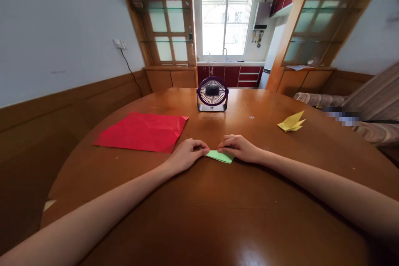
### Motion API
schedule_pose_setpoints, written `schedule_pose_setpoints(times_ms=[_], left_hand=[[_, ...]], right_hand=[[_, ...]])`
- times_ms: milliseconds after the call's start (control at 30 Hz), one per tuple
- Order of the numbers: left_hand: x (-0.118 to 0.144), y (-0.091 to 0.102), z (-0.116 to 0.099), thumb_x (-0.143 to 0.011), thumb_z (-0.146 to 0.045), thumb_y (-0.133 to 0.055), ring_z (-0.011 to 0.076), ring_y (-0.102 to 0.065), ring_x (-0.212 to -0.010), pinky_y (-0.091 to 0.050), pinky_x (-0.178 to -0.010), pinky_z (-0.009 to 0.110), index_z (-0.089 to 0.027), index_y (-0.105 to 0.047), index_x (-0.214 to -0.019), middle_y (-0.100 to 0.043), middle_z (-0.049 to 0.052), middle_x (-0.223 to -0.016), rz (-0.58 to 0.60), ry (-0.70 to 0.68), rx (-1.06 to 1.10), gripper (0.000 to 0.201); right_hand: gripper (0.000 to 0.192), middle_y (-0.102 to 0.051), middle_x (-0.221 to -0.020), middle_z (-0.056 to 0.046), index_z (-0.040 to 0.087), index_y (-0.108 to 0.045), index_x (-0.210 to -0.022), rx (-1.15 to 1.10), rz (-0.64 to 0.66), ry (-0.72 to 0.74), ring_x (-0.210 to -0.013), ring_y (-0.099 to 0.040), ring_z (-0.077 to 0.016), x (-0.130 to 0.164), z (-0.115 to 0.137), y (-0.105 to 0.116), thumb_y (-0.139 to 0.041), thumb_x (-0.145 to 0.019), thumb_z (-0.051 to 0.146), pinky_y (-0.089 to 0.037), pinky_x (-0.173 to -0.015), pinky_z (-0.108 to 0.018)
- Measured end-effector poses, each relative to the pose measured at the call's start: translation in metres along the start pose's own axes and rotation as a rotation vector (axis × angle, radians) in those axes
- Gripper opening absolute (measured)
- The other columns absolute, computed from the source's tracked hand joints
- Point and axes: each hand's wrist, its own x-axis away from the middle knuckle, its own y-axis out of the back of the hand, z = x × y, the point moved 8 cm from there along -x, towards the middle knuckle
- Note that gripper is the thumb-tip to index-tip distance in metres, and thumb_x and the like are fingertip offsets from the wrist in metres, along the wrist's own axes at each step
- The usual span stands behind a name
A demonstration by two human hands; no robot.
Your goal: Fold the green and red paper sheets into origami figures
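A small piece of folded green paper (220, 156) lies on the wooden table in front of me. Its left end is pinched between the thumb and fingers of my left hand (186, 153). My right hand (240, 148) is closed on the paper's upper right edge, the thumb and fingertips pressed together there. The paper looks like a narrow strip with layered folds along its lower side. Part of its top edge is hidden behind my fingers.
Left of my hands a large creased red paper sheet (143, 132) lies flat. A folded yellow paper piece (291, 122) rests on the right. A small purple fan (213, 92) stands at the far side of the round brown table (199, 216).
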Motion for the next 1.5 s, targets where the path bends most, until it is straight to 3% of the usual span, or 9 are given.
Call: schedule_pose_setpoints(times_ms=[133,333,433,567,700,800,967,1167,1500], left_hand=[[0.004,-0.001,-0.012,-0.090,-0.034,-0.053,0.0222,-0.056,-0.091,-0.041,-0.083,0.034,-0.021,-0.070,-0.093,-0.068,0.004,-0.091,-0.046,-0.035,-0.238,0.021],[0.003,-0.005,-0.020,-0.092,-0.027,-0.053,0.0223,-0.054,-0.094,-0.039,-0.084,0.035,-0.019,-0.067,-0.089,-0.064,0.005,-0.094,-0.048,-0.126,-0.398,0.016],[0.000,-0.005,-0.016,-0.090,-0.026,-0.055,0.0202,-0.055,-0.088,-0.039,-0.081,0.032,-0.020,-0.067,-0.085,-0.066,0.003,-0.088,-0.018,-0.170,-0.350,0.015],[-0.003,-0.002,-0.011,-0.086,-0.026,-0.060,0.0179,-0.057,-0.083,-0.041,-0.077,0.028,-0.019,-0.070,-0.083,-0.066,0.003,-0.082,0.003,-0.185,-0.194,0.013],[-0.007,0.000,-0.004,-0.082,-0.032,-0.065,0.0153,-0.057,-0.073,-0.042,-0.069,0.025,-0.018,-0.070,-0.079,-0.064,0.002,-0.076,0.025,-0.150,-0.080,0.016],[-0.009,0.001,-0.006,-0.082,-0.035,-0.064,0.0146,-0.056,-0.072,-0.042,-0.068,0.024,-0.018,-0.068,-0.079,-0.063,0.002,-0.076,0.078,-0.202,-0.095,0.018],[-0.006,0.006,-0.010,-0.087,-0.034,-0.061,0.0161,-0.058,-0.084,-0.045,-0.078,0.027,-0.018,-0.071,-0.087,-0.063,0.004,-0.087,0.211,-0.325,-0.058,0.019],[-0.009,0.010,0.002,-0.086,-0.034,-0.064,0.0147,-0.057,-0.084,-0.045,-0.079,0.026,-0.021,-0.075,-0.097,-0.060,0.004,-0.090,0.314,-0.293,0.020,0.021],[-0.015,0.011,0.009,-0.086,-0.035,-0.066,0.0137,-0.056,-0.085,-0.045,-0.080,0.026,-0.025,-0.074,-0.107,-0.057,0.004,-0.091,0.491,-0.349,0.021,0.025]], right_hand=[[0.026,-0.060,-0.084,-0.006,0.015,-0.071,-0.096,0.215,-0.014,0.091,-0.079,-0.054,-0.0163,0.001,0.007,-0.001,-0.050,-0.097,0.030,-0.043,-0.079,-0.033],[0.027,-0.059,-0.085,-0.009,0.014,-0.070,-0.095,0.419,-0.042,0.171,-0.080,-0.053,-0.0184,0.005,0.014,-0.006,-0.047,-0.097,0.028,-0.044,-0.077,-0.034],[0.025,-0.062,-0.094,-0.011,0.016,-0.069,-0.100,0.512,-0.060,0.267,-0.085,-0.055,-0.0193,0.008,0.022,-0.009,-0.045,-0.097,0.021,-0.044,-0.079,-0.034],[0.036,-0.066,-0.105,-0.011,0.018,-0.064,-0.115,0.547,0.066,0.432,-0.091,-0.056,-0.0184,0.014,0.033,-0.020,-0.037,-0.095,0.007,-0.046,-0.082,-0.032],[0.040,-0.066,-0.110,-0.012,0.016,-0.059,-0.124,0.659,0.176,0.467,-0.087,-0.057,-0.0190,0.018,0.035,-0.025,-0.036,-0.094,0.007,-0.047,-0.081,-0.034],[0.039,-0.066,-0.110,-0.013,0.011,-0.055,-0.129,0.741,0.218,0.498,-0.084,-0.056,-0.0201,0.021,0.038,-0.028,-0.038,-0.093,0.010,-0.047,-0.079,-0.035],[0.037,-0.065,-0.107,-0.015,0.004,-0.055,-0.126,0.833,0.279,0.524,-0.081,-0.054,-0.0226,0.022,0.044,-0.034,-0.041,-0.094,0.014,-0.046,-0.074,-0.037],[0.036,-0.065,-0.106,-0.014,0.006,-0.057,-0.124,0.841,0.299,0.499,-0.080,-0.052,-0.0224,0.021,0.045,-0.035,-0.042,-0.093,0.014,-0.045,-0.072,-0.037],[0.042,-0.063,-0.116,-0.014,0.008,-0.056,-0.128,0.716,0.260,0.459,-0.091,-0.053,-0.0237,0.023,0.041,-0.029,-0.042,-0.089,0.010,-0.047,-0.085,-0.039]])
